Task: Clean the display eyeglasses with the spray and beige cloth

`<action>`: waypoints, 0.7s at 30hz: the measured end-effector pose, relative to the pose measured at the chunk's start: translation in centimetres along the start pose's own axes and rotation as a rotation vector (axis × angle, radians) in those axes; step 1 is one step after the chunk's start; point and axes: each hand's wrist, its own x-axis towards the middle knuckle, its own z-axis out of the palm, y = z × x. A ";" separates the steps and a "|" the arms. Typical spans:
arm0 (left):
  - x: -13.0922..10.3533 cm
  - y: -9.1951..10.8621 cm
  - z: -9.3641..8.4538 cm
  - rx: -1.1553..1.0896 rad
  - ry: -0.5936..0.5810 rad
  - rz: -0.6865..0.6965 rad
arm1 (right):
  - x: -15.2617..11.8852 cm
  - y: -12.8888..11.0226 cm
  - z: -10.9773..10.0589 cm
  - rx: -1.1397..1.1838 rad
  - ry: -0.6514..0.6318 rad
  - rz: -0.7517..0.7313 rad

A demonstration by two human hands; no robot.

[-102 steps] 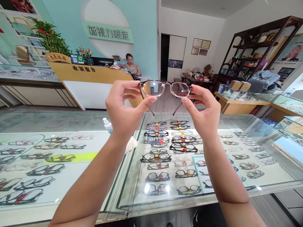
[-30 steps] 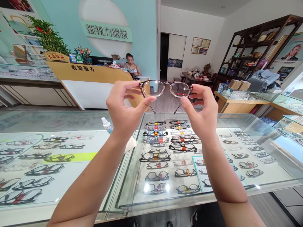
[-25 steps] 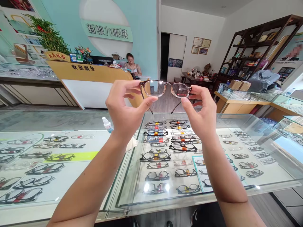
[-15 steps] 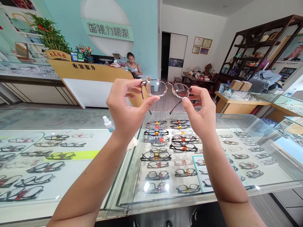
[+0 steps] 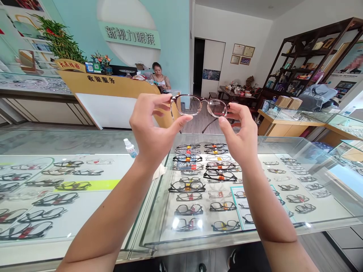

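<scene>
A pair of eyeglasses with a dark, partly clear frame is held up in the air above the counter. My left hand is closed on the left end of the frame, thumb below and fingertips at the top hinge corner. At the other end, my right hand pinches the right rim and hinge. Both temple arms are unfolded, their dark tips hanging down. Red marking shows on the right lens. Below, several more eyeglasses lie in rows on the glass display case.
A white spray bottle and a whitish cloth are by my left forearm. More frames lie at left. Beyond are a reception desk with a seated person, a dark shelf unit and another glass counter.
The eyeglasses have shifted and turned very slightly, with both hands keeping the same hold. The seated person's head has tipped down. Everything else looks the same.
</scene>
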 end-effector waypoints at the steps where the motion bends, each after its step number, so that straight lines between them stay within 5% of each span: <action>1: -0.1 -0.2 0.0 -0.014 -0.007 -0.033 | 0.0 0.2 0.1 0.026 -0.004 -0.008; 8: -0.5 -2.4 0.5 -0.067 -0.005 -0.094 | -0.2 0.8 0.5 0.127 -0.033 -0.133; 21: -1.1 -3.7 1.1 -0.103 -0.028 -0.143 | -0.9 -0.8 1.2 0.084 -0.020 -0.145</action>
